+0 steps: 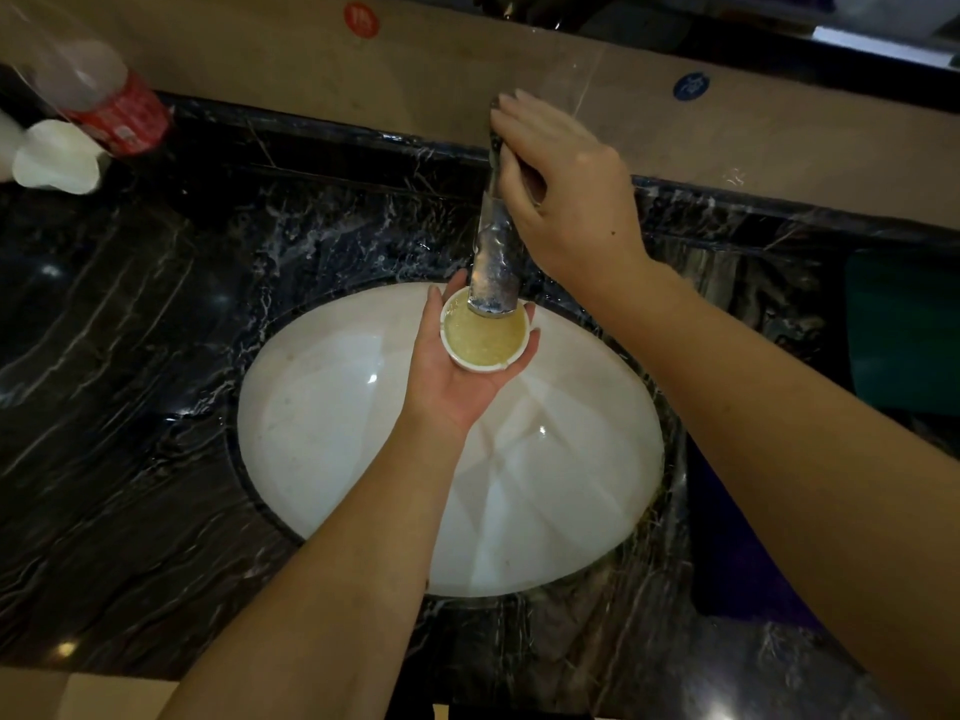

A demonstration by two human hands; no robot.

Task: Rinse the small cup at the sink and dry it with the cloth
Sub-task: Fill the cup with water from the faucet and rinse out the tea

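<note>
**Cup under spout, rinse in progress**

Dark veined marble counter [156, 407], white oval sink [322, 433] set into it, lighting dim. Tan backsplash behind carries a red round sticker [361, 19] on the left and a blue one [691, 86] on the right.

Small cup [484, 337]: white, shallow, mouth up, resting in my left hand [457, 376], which lies palm up over the far part of the basin. Fingers are loosely curled around the base and wall, cradling rather than pinching. Contents: yellowish, cloudy liquid, filled close to the rim. Whether water is running into it I cannot tell; no stream is distinguishable.

Faucet [493, 252]: metal, long axis running from the back ledge down towards me, spout end directly over the far rim of the cup, overlapping it in view.

My right hand [566, 200] is up at the rear of the faucet, fingers wrapped over its handle end, closed on it. It is therefore the hand nearer the tap control; the left is the only one on the cup.

Judgement: the rinse is partly done. Next comes tipping the cup forward to dump the liquid into the basin, well clear of the spout.

Far left on the counter: clear bottle [111, 111] with red label, lying tilted, and a white crumpled object [54, 158] beside it. Cloth not positively identified.
</note>
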